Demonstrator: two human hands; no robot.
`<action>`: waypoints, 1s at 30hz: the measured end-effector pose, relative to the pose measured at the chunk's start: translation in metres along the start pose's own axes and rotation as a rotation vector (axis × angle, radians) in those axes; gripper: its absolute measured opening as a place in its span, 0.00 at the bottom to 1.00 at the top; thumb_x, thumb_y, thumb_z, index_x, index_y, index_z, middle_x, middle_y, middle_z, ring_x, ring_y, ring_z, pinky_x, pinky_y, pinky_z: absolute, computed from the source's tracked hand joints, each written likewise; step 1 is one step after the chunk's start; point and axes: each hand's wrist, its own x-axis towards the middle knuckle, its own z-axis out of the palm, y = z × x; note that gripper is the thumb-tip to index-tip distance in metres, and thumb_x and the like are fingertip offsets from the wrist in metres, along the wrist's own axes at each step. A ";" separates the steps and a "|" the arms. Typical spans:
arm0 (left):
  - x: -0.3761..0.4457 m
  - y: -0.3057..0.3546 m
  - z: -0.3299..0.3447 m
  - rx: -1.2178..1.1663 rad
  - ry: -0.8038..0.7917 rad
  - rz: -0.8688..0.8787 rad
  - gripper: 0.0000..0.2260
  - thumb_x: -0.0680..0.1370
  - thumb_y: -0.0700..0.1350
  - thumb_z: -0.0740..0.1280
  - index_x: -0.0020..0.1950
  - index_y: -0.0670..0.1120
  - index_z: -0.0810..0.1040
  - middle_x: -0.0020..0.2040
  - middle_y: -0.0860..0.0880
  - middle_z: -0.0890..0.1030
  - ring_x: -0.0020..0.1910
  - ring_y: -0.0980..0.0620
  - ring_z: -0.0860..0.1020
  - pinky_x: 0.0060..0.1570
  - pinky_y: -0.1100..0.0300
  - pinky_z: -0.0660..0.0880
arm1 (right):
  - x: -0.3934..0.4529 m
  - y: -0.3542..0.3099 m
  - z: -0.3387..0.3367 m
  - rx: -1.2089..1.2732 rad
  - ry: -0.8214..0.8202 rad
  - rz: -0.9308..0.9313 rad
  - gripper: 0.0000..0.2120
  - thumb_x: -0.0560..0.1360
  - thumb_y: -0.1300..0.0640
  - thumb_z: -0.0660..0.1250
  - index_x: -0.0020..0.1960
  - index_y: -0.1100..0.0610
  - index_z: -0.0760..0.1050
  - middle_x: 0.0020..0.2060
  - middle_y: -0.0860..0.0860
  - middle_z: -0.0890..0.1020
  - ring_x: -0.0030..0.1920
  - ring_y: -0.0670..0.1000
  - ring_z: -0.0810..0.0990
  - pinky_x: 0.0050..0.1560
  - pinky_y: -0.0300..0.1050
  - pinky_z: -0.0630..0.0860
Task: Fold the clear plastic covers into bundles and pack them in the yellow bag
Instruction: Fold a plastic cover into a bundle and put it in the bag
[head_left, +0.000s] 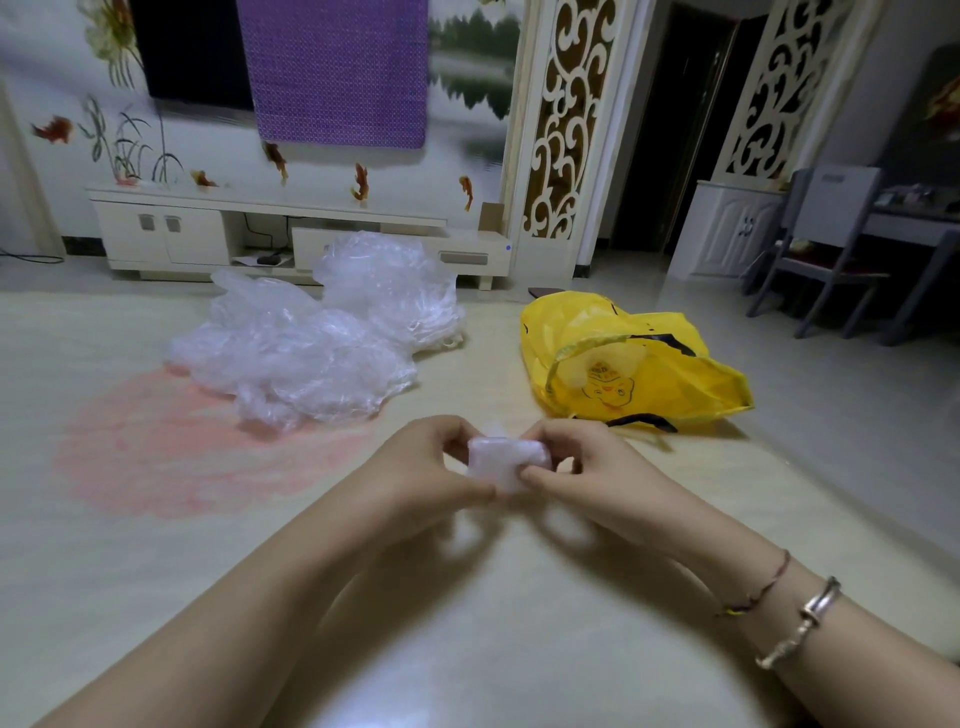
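from the head view i see my left hand (436, 467) and right hand (582, 467) both pinching a small folded plastic bundle (506, 460) above the floor (156, 571); the loose clear covers (311, 338) lie heaped ahead, well apart from the yellow bag (649, 364) on the right.

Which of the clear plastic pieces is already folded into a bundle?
The small compact clear plastic bundle pinched between both hands' fingers; the big heap of clear plastic covers on the floor is loose and crumpled.
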 end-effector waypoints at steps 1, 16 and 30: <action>0.001 0.000 0.001 -0.033 0.015 -0.010 0.18 0.62 0.49 0.72 0.49 0.43 0.81 0.46 0.46 0.83 0.34 0.60 0.76 0.35 0.66 0.69 | 0.000 -0.001 -0.002 0.049 -0.007 0.018 0.02 0.73 0.67 0.67 0.44 0.62 0.77 0.33 0.47 0.77 0.33 0.40 0.71 0.34 0.32 0.66; 0.011 -0.002 0.002 -0.193 -0.026 -0.343 0.12 0.80 0.44 0.63 0.51 0.36 0.80 0.23 0.45 0.76 0.17 0.54 0.70 0.18 0.69 0.61 | 0.012 0.004 0.009 0.022 0.010 0.140 0.13 0.72 0.63 0.68 0.54 0.54 0.70 0.48 0.52 0.76 0.34 0.44 0.71 0.36 0.39 0.71; 0.018 0.001 0.010 -0.233 0.201 0.047 0.08 0.77 0.48 0.68 0.51 0.45 0.79 0.50 0.56 0.79 0.37 0.63 0.75 0.38 0.70 0.70 | 0.016 0.023 -0.052 0.003 0.334 0.203 0.18 0.70 0.74 0.58 0.32 0.54 0.76 0.33 0.51 0.76 0.29 0.50 0.69 0.37 0.45 0.67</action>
